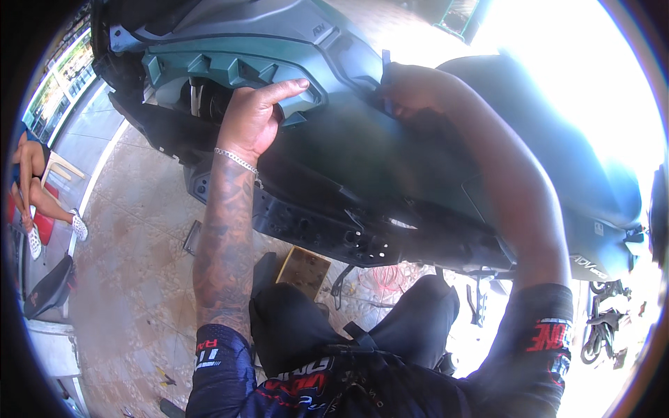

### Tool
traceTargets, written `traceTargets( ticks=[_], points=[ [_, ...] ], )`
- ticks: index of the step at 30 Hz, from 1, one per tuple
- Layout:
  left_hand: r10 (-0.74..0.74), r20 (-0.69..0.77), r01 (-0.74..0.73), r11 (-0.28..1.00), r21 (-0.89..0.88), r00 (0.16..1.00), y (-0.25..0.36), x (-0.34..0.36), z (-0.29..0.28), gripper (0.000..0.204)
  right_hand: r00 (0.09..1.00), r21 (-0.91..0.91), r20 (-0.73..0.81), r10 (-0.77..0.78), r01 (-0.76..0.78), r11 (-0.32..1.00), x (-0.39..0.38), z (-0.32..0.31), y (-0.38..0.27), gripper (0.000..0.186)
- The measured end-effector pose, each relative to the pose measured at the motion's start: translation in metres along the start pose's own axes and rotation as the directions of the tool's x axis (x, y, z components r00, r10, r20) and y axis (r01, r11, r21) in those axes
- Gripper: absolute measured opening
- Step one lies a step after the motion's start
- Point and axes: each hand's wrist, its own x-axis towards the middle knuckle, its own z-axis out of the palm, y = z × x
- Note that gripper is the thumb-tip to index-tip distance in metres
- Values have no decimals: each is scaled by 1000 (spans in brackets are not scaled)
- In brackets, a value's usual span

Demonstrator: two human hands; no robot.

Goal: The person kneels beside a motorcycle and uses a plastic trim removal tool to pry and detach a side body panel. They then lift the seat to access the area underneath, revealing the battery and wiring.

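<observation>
A large scooter with grey-green body panels (334, 139) fills the upper middle of the view, its side toward me. My left hand (254, 118) reaches to the recessed opening in the green side panel (296, 59). The thumb lies stretched along the panel's edge, and the fingers curl behind it, mostly hidden. Farther right, my right hand (416, 90) is closed against the upper bodywork beside the dark seat. Its fingers are in deep shadow. A short dark strip (386, 63) sticks up next to it; whether the hand holds this strip is unclear.
Below the scooter's dark lower frame (362, 240), a yellowish box (303, 272) stands on the tiled floor near my knees. Reddish wire (387, 279) lies beside it. A seated person (35, 181) is at far left, and parked motorcycles (605, 324) stand at far right.
</observation>
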Motion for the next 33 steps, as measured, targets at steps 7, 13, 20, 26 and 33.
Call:
traceTargets(
  ticks=[7,13,20,26,33],
  points=[
    [55,33,-55,998,4,998,-4,1,-5,18,946,-188,34,-322,322,928,7,6,19,43],
    [72,33,-74,996,57,997,-4,3,-8,17,815,-616,-142,-563,372,694,27,34,55,41],
    [77,49,-81,993,83,996,-6,2,-12,17,827,-978,85,-556,177,114,13,31,27,14],
    [52,39,-56,992,114,998,-4,1,-11,18,869,-691,-99,-485,290,662,5,27,20,33],
    [50,54,-52,998,40,997,-3,1,-7,17,940,-654,-110,-324,177,736,-1,20,4,36]
  ],
)
